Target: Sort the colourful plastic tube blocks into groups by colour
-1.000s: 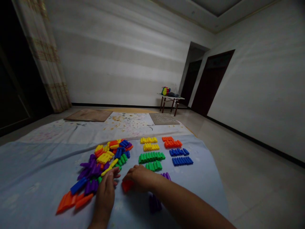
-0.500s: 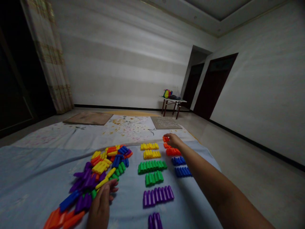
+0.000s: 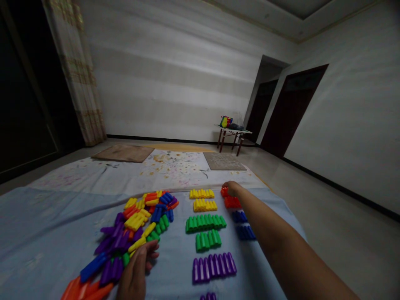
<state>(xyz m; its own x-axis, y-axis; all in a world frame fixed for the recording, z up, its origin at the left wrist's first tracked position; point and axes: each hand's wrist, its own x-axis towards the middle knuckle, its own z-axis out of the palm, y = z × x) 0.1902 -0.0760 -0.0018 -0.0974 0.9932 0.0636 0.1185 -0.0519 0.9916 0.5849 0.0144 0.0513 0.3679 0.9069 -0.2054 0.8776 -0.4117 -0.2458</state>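
My right hand is at the far end of the right-hand column, its fingers closed around small orange bullet-shaped plastic pieces. They sit at the cloth just beyond a row of orange pieces, partly hidden by my hand and wrist. My left hand rests beside a mixed heap of pieces, fingers loosely curved and apart. Nearest to it are a yellow piece and a green piece. Purple pieces lie farther into the heap.
Sorted rows lie between my arms: yellow, green and purple. Blue rows are partly behind my right forearm. A light blue cloth lies underneath. Two flat boards and a small table stand beyond.
My right hand has come down with the orange pieces to the row's far end. My left hand has barely moved. The whole view has shifted slightly.
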